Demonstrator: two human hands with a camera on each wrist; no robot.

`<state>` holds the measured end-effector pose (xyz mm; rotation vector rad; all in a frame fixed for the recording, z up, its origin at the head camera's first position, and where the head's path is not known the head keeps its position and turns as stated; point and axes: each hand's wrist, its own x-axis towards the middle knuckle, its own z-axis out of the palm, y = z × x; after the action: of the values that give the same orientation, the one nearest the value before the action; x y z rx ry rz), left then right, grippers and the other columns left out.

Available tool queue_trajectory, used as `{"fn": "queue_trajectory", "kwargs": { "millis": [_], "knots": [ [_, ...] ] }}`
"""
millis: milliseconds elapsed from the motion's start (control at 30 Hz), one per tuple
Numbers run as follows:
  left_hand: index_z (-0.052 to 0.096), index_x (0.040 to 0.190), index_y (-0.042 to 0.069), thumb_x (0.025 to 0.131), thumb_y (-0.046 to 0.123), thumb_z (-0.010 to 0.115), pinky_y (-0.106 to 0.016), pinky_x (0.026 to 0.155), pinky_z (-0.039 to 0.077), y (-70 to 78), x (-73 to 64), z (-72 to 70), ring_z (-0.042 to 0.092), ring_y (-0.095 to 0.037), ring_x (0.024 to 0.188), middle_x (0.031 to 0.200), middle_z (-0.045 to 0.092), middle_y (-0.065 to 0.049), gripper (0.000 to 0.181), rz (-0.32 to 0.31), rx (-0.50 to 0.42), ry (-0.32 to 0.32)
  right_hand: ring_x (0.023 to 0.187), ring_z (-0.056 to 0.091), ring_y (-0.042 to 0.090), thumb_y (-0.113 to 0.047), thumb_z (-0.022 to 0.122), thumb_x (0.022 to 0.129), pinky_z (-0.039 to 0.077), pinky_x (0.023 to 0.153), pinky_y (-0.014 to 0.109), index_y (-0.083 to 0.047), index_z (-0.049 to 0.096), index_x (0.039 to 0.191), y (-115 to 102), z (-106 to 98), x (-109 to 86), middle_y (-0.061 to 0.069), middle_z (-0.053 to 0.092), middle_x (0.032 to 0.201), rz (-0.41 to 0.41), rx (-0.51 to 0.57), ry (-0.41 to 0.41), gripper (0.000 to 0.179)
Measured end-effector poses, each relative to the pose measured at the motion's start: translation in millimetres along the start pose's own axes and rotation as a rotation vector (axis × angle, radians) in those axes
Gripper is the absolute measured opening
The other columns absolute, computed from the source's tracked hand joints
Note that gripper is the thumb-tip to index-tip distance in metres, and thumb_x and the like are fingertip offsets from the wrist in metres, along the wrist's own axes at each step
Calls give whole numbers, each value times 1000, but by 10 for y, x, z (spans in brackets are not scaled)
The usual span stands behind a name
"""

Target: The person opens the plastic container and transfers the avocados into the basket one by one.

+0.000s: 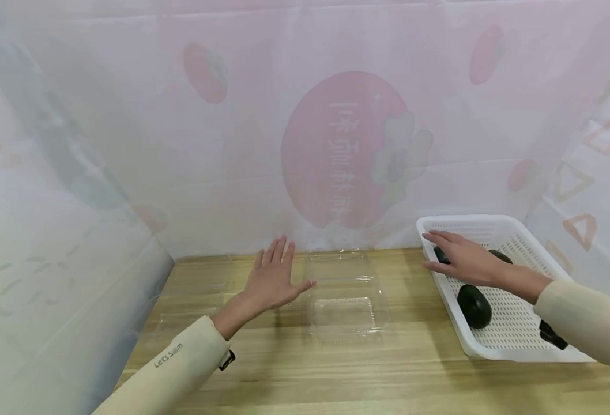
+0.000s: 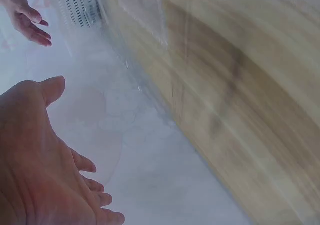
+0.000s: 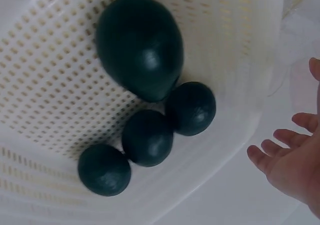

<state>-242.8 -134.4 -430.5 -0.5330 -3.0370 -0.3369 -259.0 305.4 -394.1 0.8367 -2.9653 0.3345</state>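
My left hand (image 1: pixel 273 282) is held over the table with fingers straight and thumb spread, holding nothing. Just right of it lies an unfolded clear plastic clamshell box (image 1: pixel 343 279), lid part toward the back. My right hand (image 1: pixel 468 260) reaches over the far left part of a white perforated basket (image 1: pixel 512 353), fingers extended and gripping nothing. Inside the basket is a large dark green avocado (image 1: pixel 474 306). The right wrist view shows it beside several rounder dark green fruits (image 3: pixel 148 138), which my right hand partly hides in the head view.
More clear plastic boxes (image 1: pixel 196 288) lie on the left side of the wooden table (image 1: pixel 305 380). A printed sheet (image 1: pixel 243 144) hangs along the back edge, and similar sheets stand at both sides. The basket occupies the table's right end.
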Motion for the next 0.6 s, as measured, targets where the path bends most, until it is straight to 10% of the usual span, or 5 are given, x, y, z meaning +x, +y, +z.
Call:
{"fn": "queue_trajectory", "kwargs": {
  "millis": [600],
  "knots": [
    [7,171,6,95,81,48,-67,127,4,-189,168,-256,0,-42,163,177,0,-20,115,-80,63,-9,156,17,57,-65,57,102,27,118,74,2,29,165,-571,301,474,31,21,171,44,-30,-6,96]
  ]
}}
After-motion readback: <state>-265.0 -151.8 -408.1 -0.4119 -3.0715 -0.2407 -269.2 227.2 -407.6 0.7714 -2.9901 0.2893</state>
